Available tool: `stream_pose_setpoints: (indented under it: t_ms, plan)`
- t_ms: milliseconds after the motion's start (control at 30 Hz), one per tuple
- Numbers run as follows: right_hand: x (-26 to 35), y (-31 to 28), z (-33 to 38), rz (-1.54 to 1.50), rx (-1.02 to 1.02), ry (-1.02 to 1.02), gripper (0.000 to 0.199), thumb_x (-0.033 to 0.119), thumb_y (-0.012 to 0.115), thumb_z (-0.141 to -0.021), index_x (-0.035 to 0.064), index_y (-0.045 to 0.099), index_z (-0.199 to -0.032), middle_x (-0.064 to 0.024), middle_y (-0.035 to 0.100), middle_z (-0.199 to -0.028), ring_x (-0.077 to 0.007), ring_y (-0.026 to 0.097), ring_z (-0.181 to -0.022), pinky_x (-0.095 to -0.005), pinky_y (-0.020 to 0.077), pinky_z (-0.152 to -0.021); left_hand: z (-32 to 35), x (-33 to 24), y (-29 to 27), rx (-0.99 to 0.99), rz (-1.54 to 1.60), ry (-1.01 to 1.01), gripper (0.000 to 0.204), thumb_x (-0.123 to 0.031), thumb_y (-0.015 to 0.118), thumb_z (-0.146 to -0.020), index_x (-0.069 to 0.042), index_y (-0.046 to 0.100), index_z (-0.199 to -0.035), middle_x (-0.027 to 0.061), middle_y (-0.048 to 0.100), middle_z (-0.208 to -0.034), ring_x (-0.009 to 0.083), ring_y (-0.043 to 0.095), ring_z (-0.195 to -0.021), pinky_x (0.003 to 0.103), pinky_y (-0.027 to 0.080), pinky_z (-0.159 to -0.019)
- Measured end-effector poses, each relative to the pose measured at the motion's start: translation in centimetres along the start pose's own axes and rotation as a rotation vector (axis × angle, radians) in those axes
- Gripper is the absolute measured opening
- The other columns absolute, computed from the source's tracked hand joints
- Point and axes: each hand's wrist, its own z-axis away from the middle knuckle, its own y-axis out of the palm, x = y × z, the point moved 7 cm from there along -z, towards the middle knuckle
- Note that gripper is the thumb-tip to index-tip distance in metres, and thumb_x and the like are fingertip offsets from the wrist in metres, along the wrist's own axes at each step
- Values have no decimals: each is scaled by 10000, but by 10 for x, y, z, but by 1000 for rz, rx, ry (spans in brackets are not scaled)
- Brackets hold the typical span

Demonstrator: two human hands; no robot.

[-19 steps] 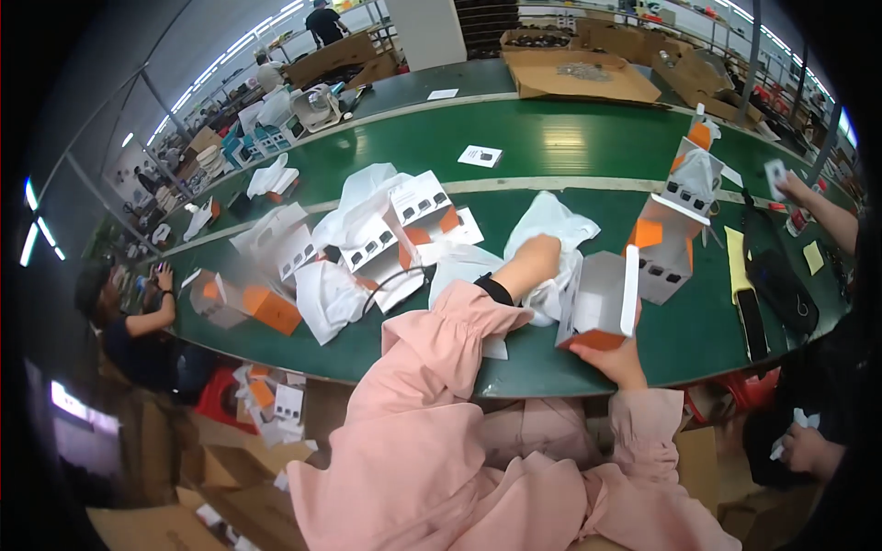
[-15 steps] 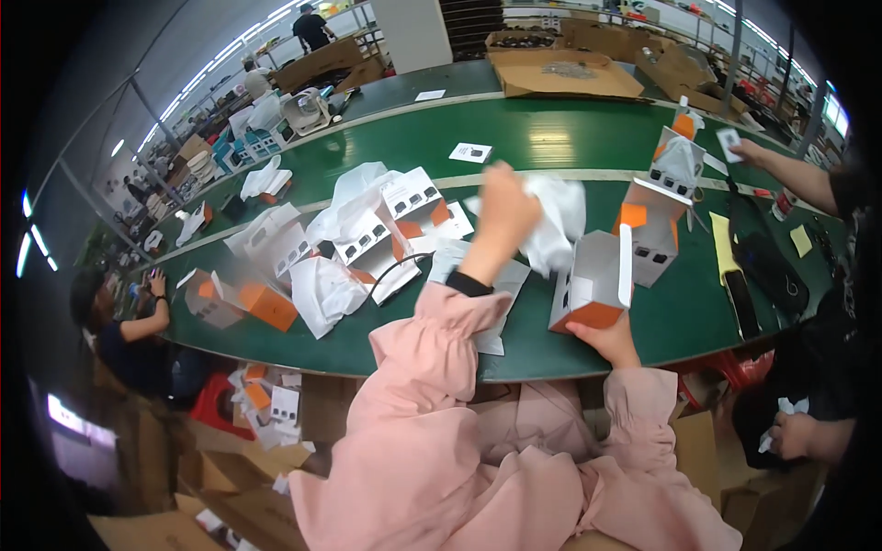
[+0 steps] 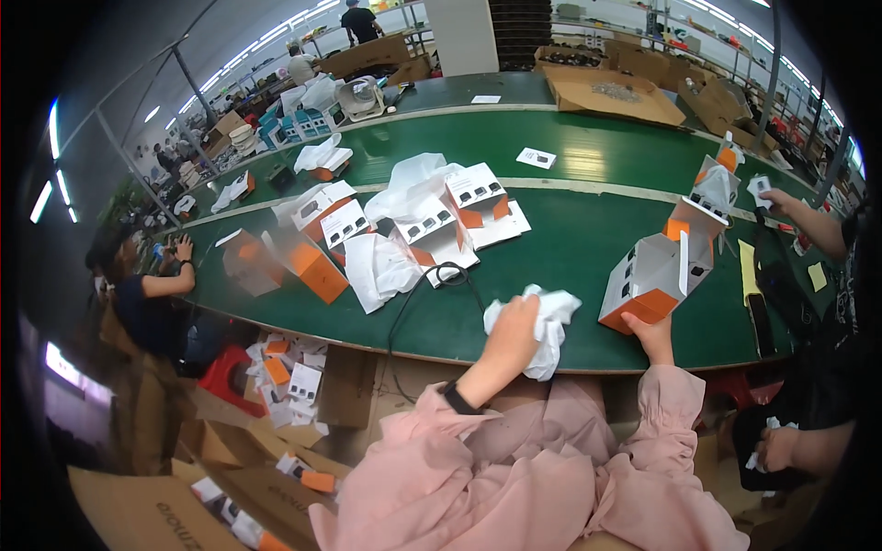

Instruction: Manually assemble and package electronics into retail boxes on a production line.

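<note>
My left hand (image 3: 511, 332) grips a crumpled white plastic bag (image 3: 548, 323) at the near edge of the green table (image 3: 570, 243). My right hand (image 3: 649, 331) holds a white and orange box (image 3: 649, 276) by its lower corner; the box is tilted, with an open flap pointing up. A black cable (image 3: 432, 280) loops across the table just left of my left hand. Both of my forearms wear pink sleeves.
Several white and orange boxes (image 3: 312, 266) and white bags (image 3: 381, 268) lie across the middle of the table. More open boxes (image 3: 712, 188) stand at the right, by another person's arm (image 3: 808, 220). A seated person (image 3: 142, 298) works at the left. Cardboard cartons (image 3: 303, 386) sit below the table.
My left hand has pulled the white bag back from above the table down to the near edge. The box in my right hand has tilted over and sits lower.
</note>
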Motion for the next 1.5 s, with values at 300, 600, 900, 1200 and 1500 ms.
stream_pose_setpoints:
  t_ms: [300,600,900,1200,1500]
  plan:
    - [-6,-8,-1,-94,-6,20,760,248,872,-605,-36,425,-1151,-136,575,-1033,-217,593,-918,-326,499,-787,22,61,-250,-679,-710,-470,546,-169,500,-769,63,346,-1239,282,384,-1119,452,366,-1081,519,291,-934]
    - [12,4,-1,-114,72,80,737,191,852,-628,-4,414,-1187,-114,572,-1040,-208,580,-948,-333,486,-820,-48,260,-122,120,-564,-459,249,-66,512,-778,28,568,-1002,271,555,-1009,386,537,-921,446,420,-789]
    - [4,9,-2,-226,148,30,1170,177,861,-585,99,64,-1437,-132,407,-1271,-236,455,-1158,-358,416,-955,-37,165,-156,32,-590,-452,578,-68,554,-769,-32,424,-1331,243,503,-1040,423,533,-965,470,460,-795]
    - [14,9,-5,-181,164,20,1190,228,872,-559,79,82,-1437,-121,329,-1347,-242,370,-1244,-376,339,-1024,-125,127,-193,-303,-589,-150,285,-205,580,-794,-70,658,-1033,295,474,-1215,465,501,-1039,510,393,-919]
    - [-7,12,8,-273,218,250,1252,171,891,-522,70,44,-1439,-117,342,-1338,-245,390,-1229,-394,375,-1000,-234,212,-196,-570,-382,-172,130,-8,476,-746,-26,514,-869,213,559,-847,413,542,-883,478,424,-769]
